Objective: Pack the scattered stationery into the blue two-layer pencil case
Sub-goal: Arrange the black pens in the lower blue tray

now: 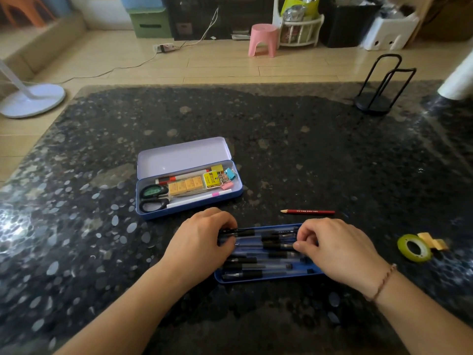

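Observation:
The blue pencil case (239,192) lies open on the dark table, lid back, holding scissors (153,198), yellow erasers (186,186), binder clips (226,176) and a white pen. In front of it sits the blue inner tray (268,279) filled with several black pens (258,266). My left hand (202,239) rests on the tray's left end, fingers curled on the pens' ends. My right hand (335,248) covers the right end, fingertips pinching a pen tip. A red pencil (308,211) lies loose beyond the tray. A green tape roll (414,248) and a tan piece (432,242) lie right.
A black wire stand (378,96) is on the table's far right, with a white roll (458,80) at the edge. Beyond the table are a fan base (33,99), a pink stool (263,39) and a cable on the floor.

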A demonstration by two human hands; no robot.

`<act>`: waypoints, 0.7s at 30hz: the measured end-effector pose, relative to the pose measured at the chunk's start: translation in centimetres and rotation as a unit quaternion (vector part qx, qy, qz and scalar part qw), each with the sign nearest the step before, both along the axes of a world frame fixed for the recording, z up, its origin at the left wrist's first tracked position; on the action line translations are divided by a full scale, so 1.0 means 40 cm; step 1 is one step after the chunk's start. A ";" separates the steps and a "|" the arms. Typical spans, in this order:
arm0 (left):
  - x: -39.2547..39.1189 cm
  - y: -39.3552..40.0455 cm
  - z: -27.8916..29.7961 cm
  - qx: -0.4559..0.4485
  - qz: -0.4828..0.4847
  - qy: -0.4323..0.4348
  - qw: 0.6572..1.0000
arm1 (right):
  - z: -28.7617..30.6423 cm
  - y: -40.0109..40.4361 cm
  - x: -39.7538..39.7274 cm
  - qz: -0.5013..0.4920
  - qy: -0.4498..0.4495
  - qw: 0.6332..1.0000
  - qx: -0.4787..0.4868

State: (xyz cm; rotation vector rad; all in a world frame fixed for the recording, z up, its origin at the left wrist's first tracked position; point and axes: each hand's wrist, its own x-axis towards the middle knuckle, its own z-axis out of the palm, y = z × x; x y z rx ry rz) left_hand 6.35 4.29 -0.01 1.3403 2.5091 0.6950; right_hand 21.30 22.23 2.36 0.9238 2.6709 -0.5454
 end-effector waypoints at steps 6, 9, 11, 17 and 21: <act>-0.008 -0.009 0.003 0.002 -0.007 0.000 1.000 | 0.018 0.026 0.015 -0.018 0.091 0.989 -0.113; -0.008 -0.012 0.012 0.010 -0.003 0.013 1.000 | 0.024 0.016 0.018 -0.076 0.210 0.947 -0.232; -0.002 -0.012 0.033 0.050 -0.007 0.032 0.998 | 0.042 0.009 0.017 -0.090 0.307 0.913 -0.254; 0.066 -0.002 0.173 0.163 -0.068 0.023 0.984 | 0.137 -0.039 0.015 -0.025 0.510 0.832 -0.218; 0.096 0.003 0.197 0.279 -0.029 -0.216 0.935 | 0.142 -0.099 0.005 -0.050 0.593 0.757 -0.271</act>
